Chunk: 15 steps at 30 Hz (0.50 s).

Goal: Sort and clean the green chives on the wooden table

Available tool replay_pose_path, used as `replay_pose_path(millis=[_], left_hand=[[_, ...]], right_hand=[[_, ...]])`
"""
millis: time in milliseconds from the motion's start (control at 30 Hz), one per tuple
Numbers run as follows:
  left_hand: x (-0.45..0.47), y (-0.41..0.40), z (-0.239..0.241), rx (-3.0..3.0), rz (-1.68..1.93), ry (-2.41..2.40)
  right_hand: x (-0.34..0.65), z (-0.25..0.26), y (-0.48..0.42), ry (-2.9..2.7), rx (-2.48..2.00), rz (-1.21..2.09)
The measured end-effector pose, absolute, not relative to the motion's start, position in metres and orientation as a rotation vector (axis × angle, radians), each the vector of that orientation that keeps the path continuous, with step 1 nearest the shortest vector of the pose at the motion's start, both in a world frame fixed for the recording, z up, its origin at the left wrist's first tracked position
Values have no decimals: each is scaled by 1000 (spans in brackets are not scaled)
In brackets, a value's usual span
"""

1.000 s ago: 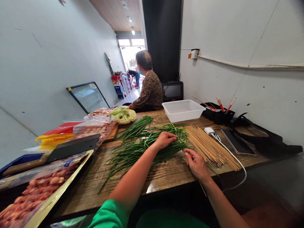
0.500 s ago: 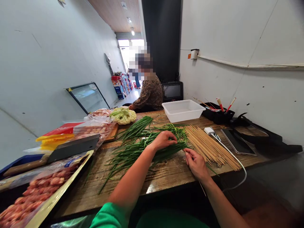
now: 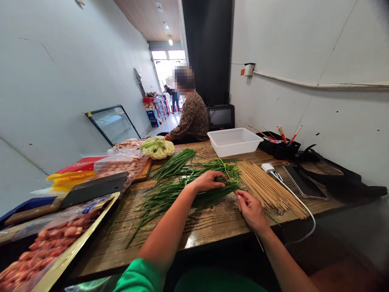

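Note:
My left hand lies over a bunch of garlic chives, its fingers bent around the stalks near their right end. Part of its grip is hidden behind the hand. My right hand pinches a thin bamboo skewer beside the chive ends, with the skewer's lower end sticking out below the hand toward the table's front edge. Another pile of chives is farther back. To the right of my hands, many loose bamboo skewers lie spread side by side on the wooden table.
A white plastic tub stands at the back. Left are a cauliflower, a cleaver and packed meat skewers. A charger with cable and a phone lie right. A person sits beyond the table.
My left hand has shifted very slightly, its fingers a little more stretched over the chives. My right hand and the skewer stay in place.

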<state>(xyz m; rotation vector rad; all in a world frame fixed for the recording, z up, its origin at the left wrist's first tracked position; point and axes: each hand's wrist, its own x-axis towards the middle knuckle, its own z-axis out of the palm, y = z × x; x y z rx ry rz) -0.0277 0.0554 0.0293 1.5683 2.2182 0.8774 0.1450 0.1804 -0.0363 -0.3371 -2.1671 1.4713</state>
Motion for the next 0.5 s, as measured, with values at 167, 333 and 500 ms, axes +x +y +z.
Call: replay_pose_path(millis=[167,333,500], left_hand=[[-25,57,31,1532,1117,2074],[-32,60,26,1300,1473,1996],[-42,61,17,962,1853,1802]], right_hand=[[145,-31,179,-2157,-360,1472],[145,-33,179,-2139,-363,1515],[145,-37,180,-2156,-344,1513]])
